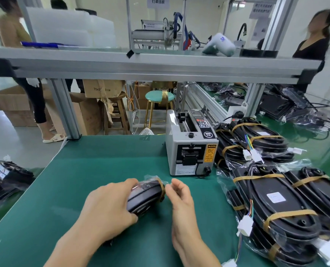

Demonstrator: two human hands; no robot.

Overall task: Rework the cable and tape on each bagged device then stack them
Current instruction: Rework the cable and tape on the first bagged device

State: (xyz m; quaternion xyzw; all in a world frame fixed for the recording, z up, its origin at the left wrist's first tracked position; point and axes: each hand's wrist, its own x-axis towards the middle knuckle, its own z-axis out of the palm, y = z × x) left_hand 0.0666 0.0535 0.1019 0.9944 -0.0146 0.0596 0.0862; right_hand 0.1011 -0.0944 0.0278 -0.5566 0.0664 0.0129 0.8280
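Head view. Bagged device (146,197) on green mat (94,170), centre foreground, just before tape dispenser (191,149). Black, rounded housing in clear, crinkled plastic; black cable lying along its edge under the film; one brown tape band (161,187) wrapped across the far end. Near end hidden under the palm.

Left hand (110,207) clamped over the device from the left, thumb at the near edge, fingers curled across the top. Right hand (179,197) just right of the device, fingers curled, thumb and forefinger pinched at the tape band or the bag edge beside it; which of the two cannot be told.

Stack of taped devices (276,209) on the right of the mat, each black, bagged, bound with brown tape bands, coloured wires ending in white connectors (246,225) hanging out. More bagged units (6,176) at the left edge. Aluminium frame shelf (150,64) overhead; two persons standing beyond, left and right.
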